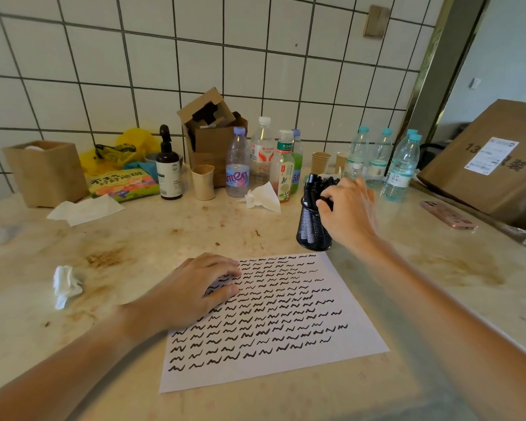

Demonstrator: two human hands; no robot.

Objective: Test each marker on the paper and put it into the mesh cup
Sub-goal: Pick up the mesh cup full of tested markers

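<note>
So the left hand (201, 287) lies flat with fingers straight on the left side of the paper (340, 350), which is pretty much covered in black squiggles. Just behind the paper's right corner, the mesh cup (312, 229) is stuffed with markers (316, 185), and the right hand (346, 208) pinches one at the rim. No loose markers in sight, so it's probably nearly done.

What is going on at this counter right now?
A person is testing markers. The left hand lies flat on the paper, which is covered in rows of black squiggles. The right hand is at the mesh cup, fingers curled round one of the black markers packed inside. No marker lies loose on the counter.
</note>
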